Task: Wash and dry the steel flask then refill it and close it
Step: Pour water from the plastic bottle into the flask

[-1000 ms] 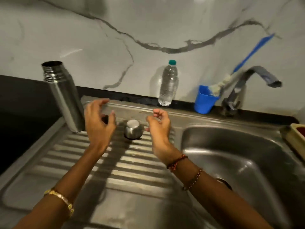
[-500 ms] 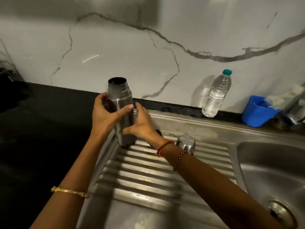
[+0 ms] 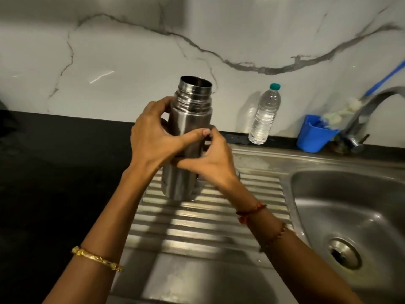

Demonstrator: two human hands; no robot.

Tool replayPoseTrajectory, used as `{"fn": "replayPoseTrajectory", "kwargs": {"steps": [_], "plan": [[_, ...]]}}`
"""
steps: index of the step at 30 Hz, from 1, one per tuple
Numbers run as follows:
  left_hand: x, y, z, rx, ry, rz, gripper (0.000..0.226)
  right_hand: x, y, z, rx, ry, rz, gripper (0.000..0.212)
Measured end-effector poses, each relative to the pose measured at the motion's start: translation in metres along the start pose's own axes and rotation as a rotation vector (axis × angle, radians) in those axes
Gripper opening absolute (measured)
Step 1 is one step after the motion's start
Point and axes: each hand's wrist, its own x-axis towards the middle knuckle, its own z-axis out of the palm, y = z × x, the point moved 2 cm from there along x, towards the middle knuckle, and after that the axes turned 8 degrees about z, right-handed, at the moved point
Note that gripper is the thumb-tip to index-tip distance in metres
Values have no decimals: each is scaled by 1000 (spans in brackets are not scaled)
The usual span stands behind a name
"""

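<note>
Flask (image 3: 190, 119) of bare steel stands nearly upright between both hands, its long axis vertical with a slight lean, the open threaded mouth pointing up toward the wall and the base just over the ribbed drainboard (image 3: 203, 220); whether the base touches the ribs cannot be told. To the right of the hands lies the sink basin (image 3: 350, 207), with a round drain in its floor. The left hand (image 3: 153, 139) wraps the flask's middle, thumb laid across the front, and the right hand (image 3: 210, 161) grips it just below, fingers curled against the side. Beyond the right hand, by the wall, a clear plastic bottle (image 3: 264, 115) with a teal cap stands upright, and farther right a blue cup (image 3: 313, 134) holds a blue-handled brush with pale bristles.
</note>
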Motion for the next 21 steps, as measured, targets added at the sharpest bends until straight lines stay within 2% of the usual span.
{"fn": "replayPoseTrajectory", "kwargs": {"steps": [3,5,8,15,21], "plan": [[-7,36,27,-33,-115,12,91,-20,7,-50,-76,36,-10,75],[-14,51,51,-76,-186,9,91,-27,20,-74,-135,88,-10,85],[-28,60,82,-148,-268,-35,83,-34,46,-97,-174,132,15,83],[-43,60,107,-92,-282,-30,79,-35,78,-105,-181,144,-10,75],[-36,59,107,-45,-315,4,73,-24,88,-104,-162,76,-16,72]]}}
